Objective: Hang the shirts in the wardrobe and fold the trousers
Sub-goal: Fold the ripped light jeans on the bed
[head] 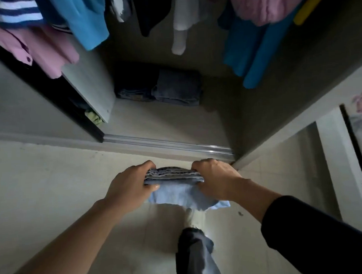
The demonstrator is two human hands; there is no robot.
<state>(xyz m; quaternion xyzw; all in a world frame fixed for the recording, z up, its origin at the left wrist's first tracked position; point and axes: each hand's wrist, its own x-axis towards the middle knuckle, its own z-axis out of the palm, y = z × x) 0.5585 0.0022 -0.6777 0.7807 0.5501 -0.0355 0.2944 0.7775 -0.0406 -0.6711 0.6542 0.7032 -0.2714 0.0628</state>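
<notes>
head view: left hand (pixel 129 182) and right hand (pixel 214 177) grip folded trousers (pixel 173 177) at opposite ends, fingers curled over top, thumbs under — held above floor before wardrobe (pixel 279 110). soft denim, fairly heavy, floppy; keep squeezing both ends so layers don't slide.

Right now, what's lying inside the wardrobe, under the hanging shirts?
Some folded dark jeans lie on the wardrobe floor, at the back. The sliding door hides most of the left side.
</notes>
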